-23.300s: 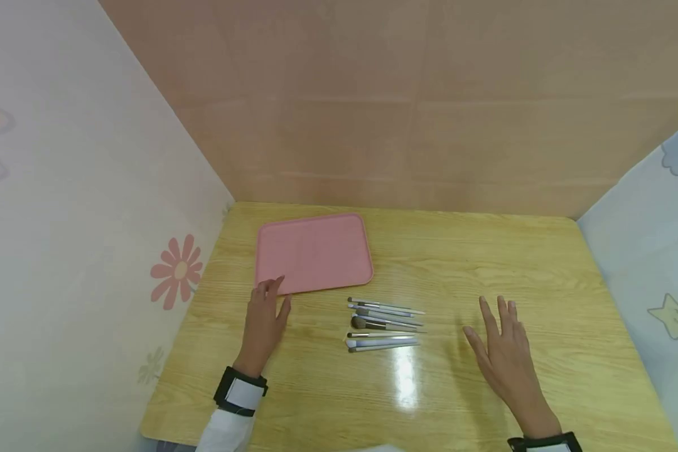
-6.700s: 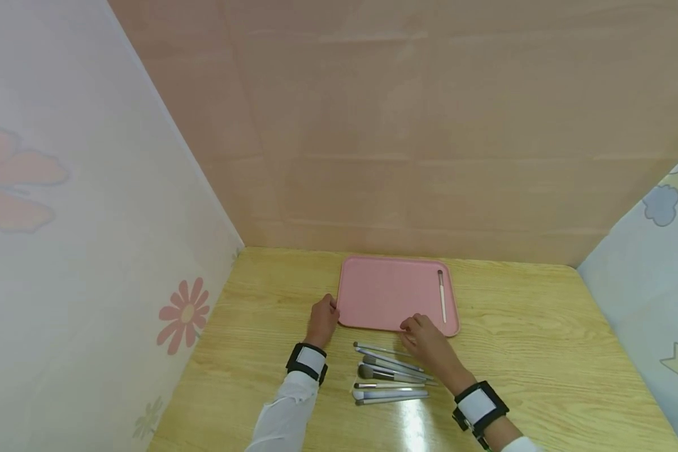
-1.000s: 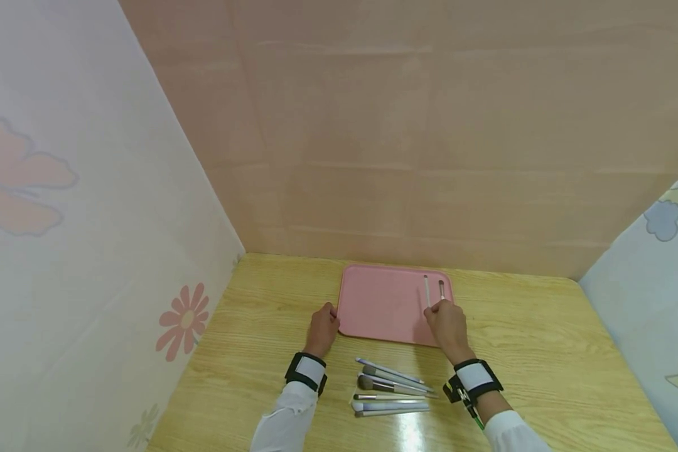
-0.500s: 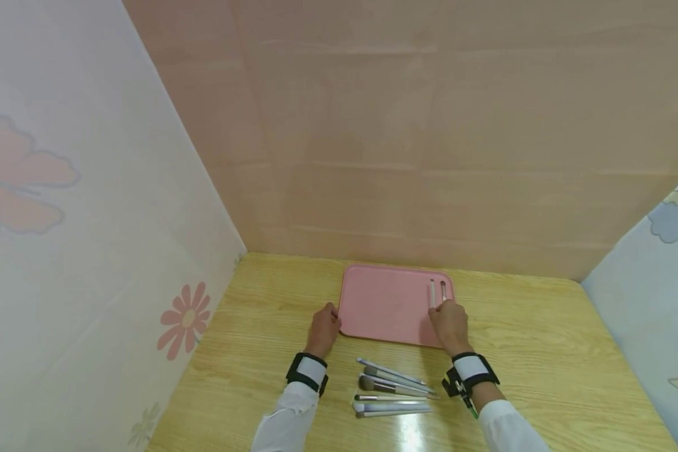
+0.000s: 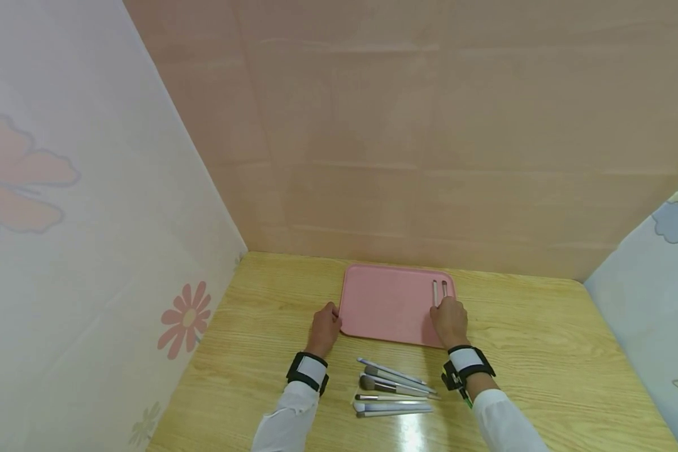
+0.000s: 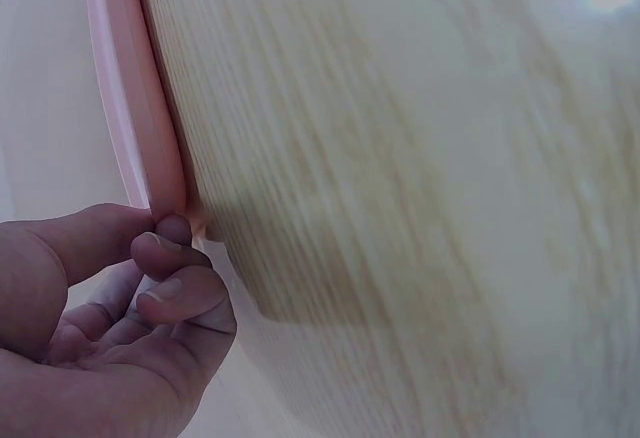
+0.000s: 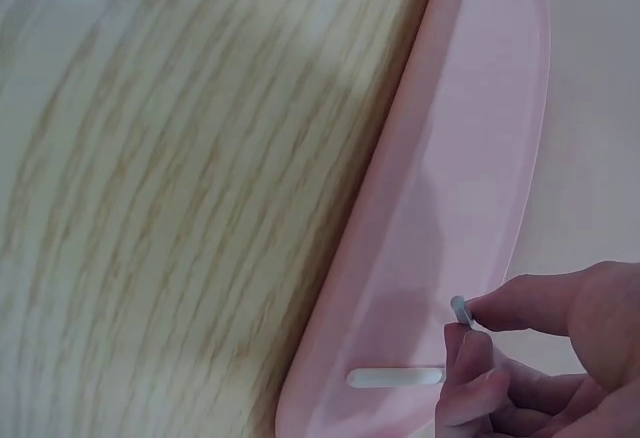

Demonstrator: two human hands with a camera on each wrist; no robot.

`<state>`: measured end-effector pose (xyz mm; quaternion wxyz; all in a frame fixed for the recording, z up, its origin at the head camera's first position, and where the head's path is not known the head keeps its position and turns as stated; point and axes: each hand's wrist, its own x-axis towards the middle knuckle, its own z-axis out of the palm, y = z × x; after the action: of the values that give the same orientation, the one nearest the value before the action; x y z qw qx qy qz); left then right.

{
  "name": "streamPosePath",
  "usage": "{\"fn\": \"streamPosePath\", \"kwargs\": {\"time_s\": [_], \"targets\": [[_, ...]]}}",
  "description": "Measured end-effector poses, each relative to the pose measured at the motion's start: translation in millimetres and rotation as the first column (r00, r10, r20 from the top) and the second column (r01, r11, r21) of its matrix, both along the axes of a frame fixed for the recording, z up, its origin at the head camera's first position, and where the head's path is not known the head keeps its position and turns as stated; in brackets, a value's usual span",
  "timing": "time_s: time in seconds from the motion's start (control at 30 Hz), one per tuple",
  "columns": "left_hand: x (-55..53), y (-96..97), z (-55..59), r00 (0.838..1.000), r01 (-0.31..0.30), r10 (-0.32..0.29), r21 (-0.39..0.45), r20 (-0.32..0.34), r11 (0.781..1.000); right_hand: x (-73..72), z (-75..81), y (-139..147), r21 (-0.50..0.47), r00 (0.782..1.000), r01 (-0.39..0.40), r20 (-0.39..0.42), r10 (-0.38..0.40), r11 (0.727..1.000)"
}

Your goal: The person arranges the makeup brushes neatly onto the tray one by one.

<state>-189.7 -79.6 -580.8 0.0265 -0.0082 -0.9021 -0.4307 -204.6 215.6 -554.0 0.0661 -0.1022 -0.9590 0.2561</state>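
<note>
Thumb and fingertips of the right hand [image 5: 449,320] are clamped on the handle of a slim brush [image 5: 435,292], at the right end of the pink tray [image 5: 381,304]; just beside it, a second brush [image 5: 444,288] lies in the tray. The left hand [image 5: 323,329] pinches the tray's near left corner. Nearer the person, loose brushes [image 5: 392,407] lie grouped on the wood-grained table [image 5: 277,295].

head view looked forward and down from above, both wrist views faced close along the shallow pink rectangular tray [image 5: 384,304], shared by all three
</note>
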Motion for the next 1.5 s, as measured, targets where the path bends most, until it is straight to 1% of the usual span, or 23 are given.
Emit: {"fn": "streamPosePath", "kwargs": {"time_s": [0.23,0.63,0.8,1.03,1.17,1.5], "targets": [[-0.1,0.4,-0.5,1.0,0.0,0.0,0.01,0.011,1.0,-1.8,-4.1,0.1,0.003,1.0,0.006,0.008,-0.006,1.0],[-0.4,-0.3,-1.0,0.999,-0.006,0.005,0.02,0.046,1.0,-0.8,-0.9,-3.2,0.03,1.0,-0.009,0.027,0.008,1.0],[-0.7,-1.1,-2.1,1.0,-0.003,0.003,0.004,0.029,1.0,0.0,-3.9,-3.1,0.045,0.999,-0.018,0.037,0.016,0.999],[0.2,-2.3,-2.8,1.0,0.006,-0.006,0.001,0.018,1.0,-0.1,-6.7,-3.8,0.05,1.0,-0.024,0.004,0.024,0.998],[0.8,-2.3,-2.9,1.0,0.011,-0.011,0.001,0.006,1.0,-0.3,-7.9,-3.6,0.047,1.0,-0.03,0.008,0.03,0.998],[1.1,-2.4,-1.6,1.0,0.016,-0.016,-0.003,0.019,1.0,0.7,-7.3,-4.9,0.048,0.999,-0.041,-0.016,0.042,0.998]]}}
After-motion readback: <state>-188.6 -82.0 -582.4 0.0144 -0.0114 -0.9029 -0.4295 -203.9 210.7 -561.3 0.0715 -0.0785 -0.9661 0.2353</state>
